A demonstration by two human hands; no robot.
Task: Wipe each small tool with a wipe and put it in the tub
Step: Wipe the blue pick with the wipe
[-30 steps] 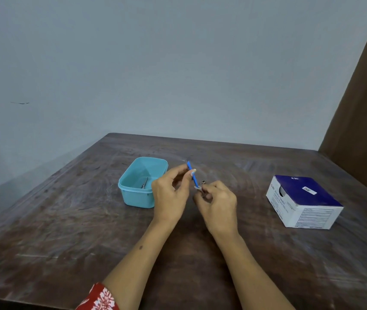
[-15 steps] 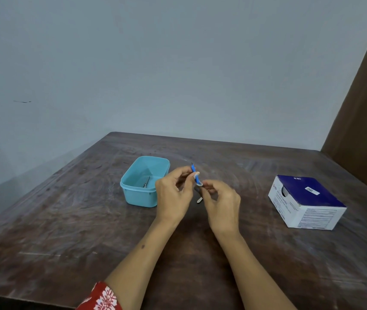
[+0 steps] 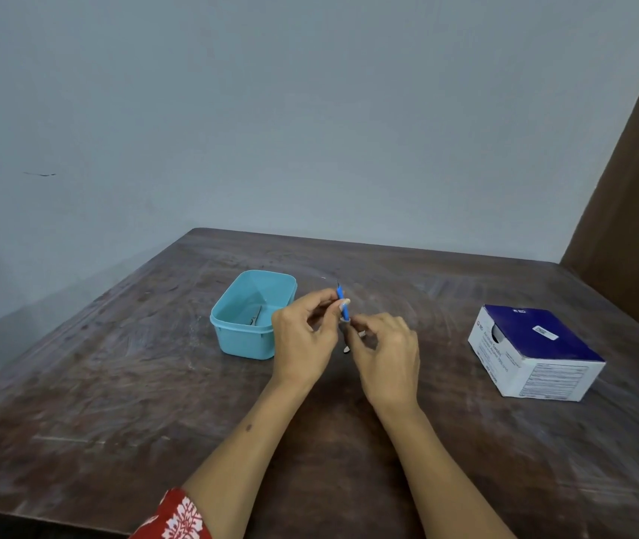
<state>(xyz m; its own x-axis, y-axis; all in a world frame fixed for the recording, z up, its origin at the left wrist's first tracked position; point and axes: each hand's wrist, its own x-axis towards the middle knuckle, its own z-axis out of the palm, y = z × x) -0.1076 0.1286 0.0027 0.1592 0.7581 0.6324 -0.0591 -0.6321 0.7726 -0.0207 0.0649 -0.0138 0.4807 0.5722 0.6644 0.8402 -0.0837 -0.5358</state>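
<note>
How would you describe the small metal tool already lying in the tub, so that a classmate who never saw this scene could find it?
Start at the dark, worn wooden table and find the light blue rectangular plastic tub left of the person's hands. On its floor lies a thin grey metal tool. Unlike the blue-handled tool pinched in the left hand, it is plain metal and untouched.

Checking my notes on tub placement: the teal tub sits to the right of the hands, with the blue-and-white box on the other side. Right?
Not quite. The head view shows the teal tub left of the hands; the blue-and-white box is on the right.
</note>
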